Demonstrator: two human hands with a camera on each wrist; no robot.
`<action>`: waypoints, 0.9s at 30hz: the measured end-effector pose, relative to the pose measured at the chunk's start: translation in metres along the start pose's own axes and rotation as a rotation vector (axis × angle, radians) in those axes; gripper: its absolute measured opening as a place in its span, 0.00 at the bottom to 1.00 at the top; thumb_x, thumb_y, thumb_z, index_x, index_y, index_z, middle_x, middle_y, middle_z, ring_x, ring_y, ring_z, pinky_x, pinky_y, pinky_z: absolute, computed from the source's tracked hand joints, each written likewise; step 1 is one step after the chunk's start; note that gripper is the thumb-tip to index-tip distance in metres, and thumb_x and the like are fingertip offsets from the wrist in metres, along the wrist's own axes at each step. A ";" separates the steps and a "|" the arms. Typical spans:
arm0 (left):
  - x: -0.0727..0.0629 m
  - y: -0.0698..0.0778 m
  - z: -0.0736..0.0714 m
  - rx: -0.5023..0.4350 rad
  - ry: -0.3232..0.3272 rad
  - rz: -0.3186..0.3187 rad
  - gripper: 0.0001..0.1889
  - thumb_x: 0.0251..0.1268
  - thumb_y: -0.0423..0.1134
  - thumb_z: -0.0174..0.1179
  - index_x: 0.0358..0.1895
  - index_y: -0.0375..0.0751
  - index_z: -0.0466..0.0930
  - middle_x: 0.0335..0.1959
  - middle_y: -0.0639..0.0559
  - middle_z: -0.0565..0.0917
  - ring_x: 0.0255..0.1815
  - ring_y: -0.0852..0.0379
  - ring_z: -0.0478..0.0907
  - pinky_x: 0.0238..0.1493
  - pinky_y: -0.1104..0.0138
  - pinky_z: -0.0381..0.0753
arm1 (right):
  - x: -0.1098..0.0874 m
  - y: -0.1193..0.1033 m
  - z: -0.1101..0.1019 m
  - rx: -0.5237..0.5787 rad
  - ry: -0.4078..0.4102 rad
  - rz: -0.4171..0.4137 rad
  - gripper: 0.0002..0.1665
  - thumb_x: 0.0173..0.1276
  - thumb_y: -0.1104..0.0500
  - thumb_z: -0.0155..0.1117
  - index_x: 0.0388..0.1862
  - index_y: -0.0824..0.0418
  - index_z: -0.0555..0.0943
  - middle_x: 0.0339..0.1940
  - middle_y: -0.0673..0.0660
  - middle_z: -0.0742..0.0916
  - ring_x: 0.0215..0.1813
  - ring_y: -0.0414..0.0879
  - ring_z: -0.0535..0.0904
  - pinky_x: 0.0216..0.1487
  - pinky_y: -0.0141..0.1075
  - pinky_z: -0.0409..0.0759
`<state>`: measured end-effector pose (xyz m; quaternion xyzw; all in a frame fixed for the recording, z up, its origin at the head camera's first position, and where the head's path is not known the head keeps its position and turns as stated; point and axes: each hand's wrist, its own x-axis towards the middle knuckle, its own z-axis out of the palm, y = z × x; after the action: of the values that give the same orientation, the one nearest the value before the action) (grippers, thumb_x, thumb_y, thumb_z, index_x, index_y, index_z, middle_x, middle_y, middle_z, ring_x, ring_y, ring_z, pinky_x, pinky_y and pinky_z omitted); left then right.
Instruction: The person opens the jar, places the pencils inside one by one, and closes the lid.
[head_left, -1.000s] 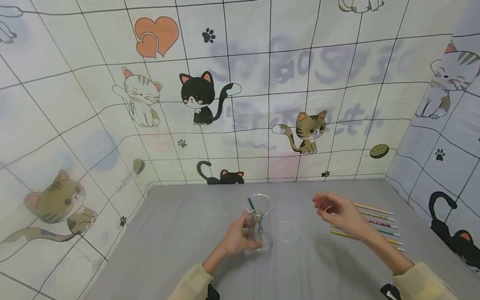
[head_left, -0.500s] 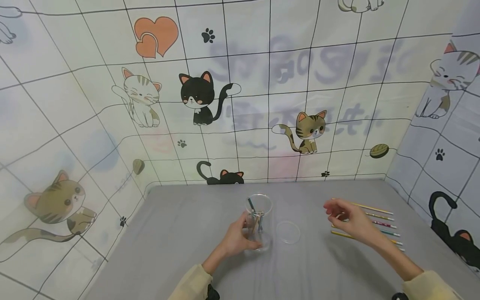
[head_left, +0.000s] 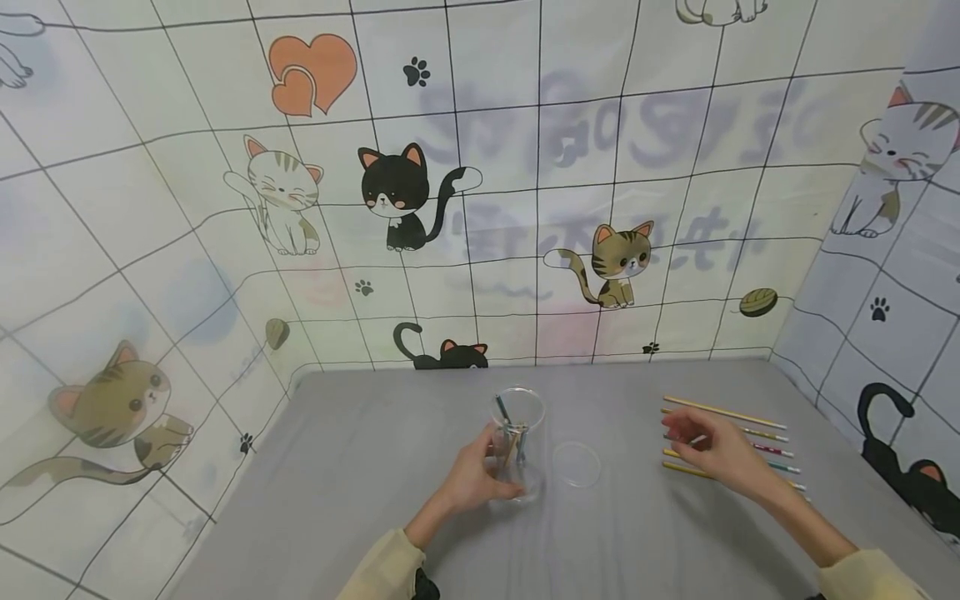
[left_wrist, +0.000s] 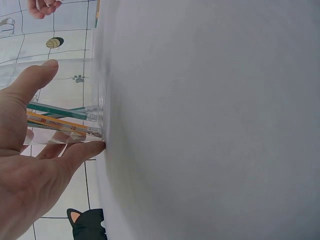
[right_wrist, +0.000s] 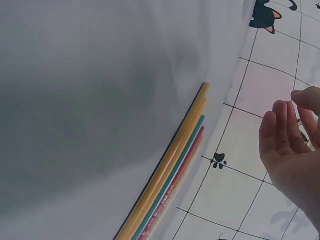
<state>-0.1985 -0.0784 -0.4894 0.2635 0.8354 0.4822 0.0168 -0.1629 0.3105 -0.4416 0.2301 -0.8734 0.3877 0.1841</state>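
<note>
My left hand (head_left: 474,478) grips a clear plastic cup (head_left: 534,457) that stands upright on the table, thumb on one side and fingers on the other. Several pencils (left_wrist: 60,120) lean inside the cup; a green one and an orange one show best in the left wrist view. Over a row of pencils (head_left: 727,411) at the right, my right hand (head_left: 716,450) hovers with loosely bent fingers and holds nothing. Those pencils lie side by side, yellow, green and pink among them (right_wrist: 172,165); the hand hides part of the row in the head view.
A clear round disc (head_left: 576,464), perhaps the cup's lid, lies flat just right of the cup. The grey tabletop (head_left: 360,467) meets a cat-print sheet (head_left: 510,208) at the back and both sides.
My right hand has moved right and toward me, lower over the pencils, uncovering the far ends of the row. The left hand and the cup have stayed put.
</note>
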 end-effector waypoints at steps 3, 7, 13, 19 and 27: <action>0.000 0.000 0.000 -0.007 0.000 -0.005 0.48 0.42 0.35 0.82 0.69 0.51 0.65 0.55 0.47 0.79 0.61 0.40 0.75 0.52 0.54 0.82 | -0.004 0.005 -0.001 -0.010 -0.004 0.009 0.22 0.55 0.78 0.71 0.47 0.65 0.82 0.34 0.49 0.84 0.35 0.38 0.80 0.31 0.32 0.82; -0.001 0.000 0.000 -0.012 0.000 0.002 0.48 0.41 0.35 0.82 0.69 0.51 0.65 0.55 0.47 0.78 0.61 0.39 0.75 0.51 0.55 0.82 | -0.009 0.016 -0.001 -0.017 -0.010 0.020 0.21 0.55 0.78 0.71 0.47 0.66 0.81 0.35 0.50 0.84 0.35 0.38 0.80 0.32 0.32 0.81; -0.001 0.001 0.000 -0.032 -0.001 0.005 0.48 0.41 0.34 0.82 0.70 0.51 0.65 0.55 0.47 0.78 0.61 0.39 0.75 0.51 0.57 0.83 | -0.014 0.028 -0.002 -0.015 -0.009 0.028 0.22 0.53 0.78 0.72 0.46 0.68 0.81 0.35 0.53 0.85 0.34 0.39 0.81 0.32 0.31 0.81; -0.001 0.002 0.000 -0.054 -0.002 0.000 0.49 0.41 0.33 0.82 0.70 0.50 0.64 0.54 0.48 0.78 0.61 0.40 0.74 0.51 0.58 0.83 | -0.018 0.032 -0.003 -0.032 -0.015 0.044 0.20 0.51 0.78 0.73 0.44 0.69 0.81 0.33 0.52 0.84 0.33 0.36 0.80 0.31 0.31 0.81; -0.001 0.001 0.000 -0.056 -0.009 0.000 0.47 0.42 0.33 0.82 0.69 0.52 0.65 0.52 0.49 0.77 0.61 0.40 0.74 0.52 0.59 0.82 | -0.021 0.036 -0.003 -0.019 -0.025 0.067 0.20 0.50 0.78 0.73 0.43 0.70 0.81 0.33 0.57 0.84 0.33 0.38 0.81 0.31 0.31 0.81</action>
<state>-0.1973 -0.0782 -0.4885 0.2650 0.8214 0.5042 0.0281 -0.1644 0.3399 -0.4718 0.2037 -0.8865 0.3824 0.1624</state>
